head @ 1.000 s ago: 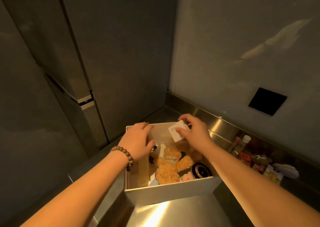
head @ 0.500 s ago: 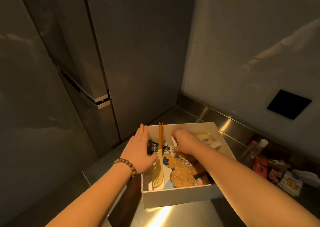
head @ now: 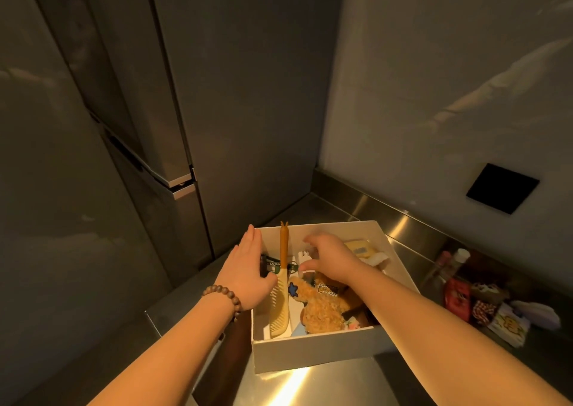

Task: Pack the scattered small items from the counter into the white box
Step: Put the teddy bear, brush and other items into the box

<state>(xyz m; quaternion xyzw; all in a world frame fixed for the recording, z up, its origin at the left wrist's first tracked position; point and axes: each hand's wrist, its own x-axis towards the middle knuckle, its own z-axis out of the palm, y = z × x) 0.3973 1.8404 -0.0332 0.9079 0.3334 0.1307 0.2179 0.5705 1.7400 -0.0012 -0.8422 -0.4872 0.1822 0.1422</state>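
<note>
left hand (head: 248,269) flat on white box (head: 313,351); right hand (head: 333,258) inside.

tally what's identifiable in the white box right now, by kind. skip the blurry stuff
Comb: 1
Plush toy: 1
Yellow packet: 1
Total: 3 clearly identifiable in the white box; other small items are partly hidden under the right hand and cannot be told apart.
</note>
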